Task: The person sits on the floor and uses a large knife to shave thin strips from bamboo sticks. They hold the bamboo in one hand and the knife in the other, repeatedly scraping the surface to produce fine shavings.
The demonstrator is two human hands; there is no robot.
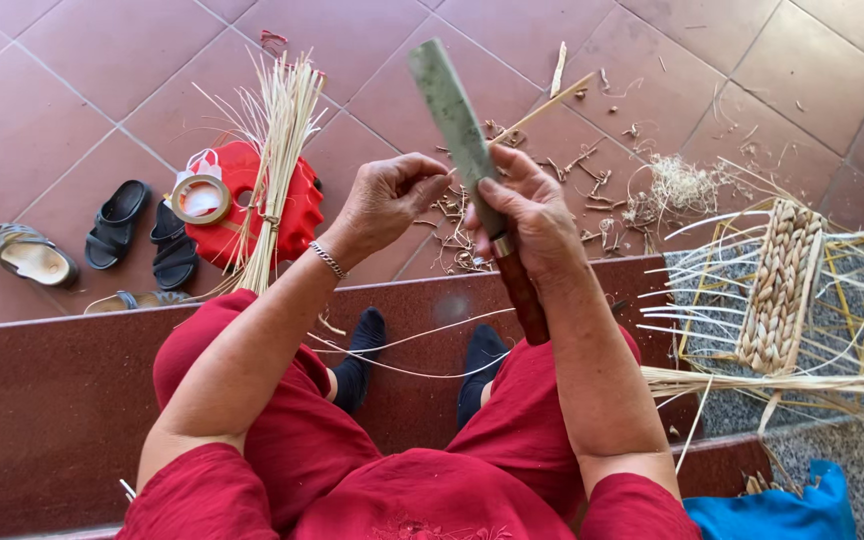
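Knife (455, 120) stands blade-up in your right hand (527, 215), fingers clamped around the top of its wooden handle so the edge meets a thin cane strip (542, 108) slanting away past the grip. Your left hand (387, 200) pinches shut beside the blade, seemingly steadying the strip's near end. Shavings (592, 170) litter the tiles beyond.

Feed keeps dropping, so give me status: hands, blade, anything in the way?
Right hand grips knife, blade up. Left hand pinches thin strip against blade. Shavings litter floor below; nothing blocking.
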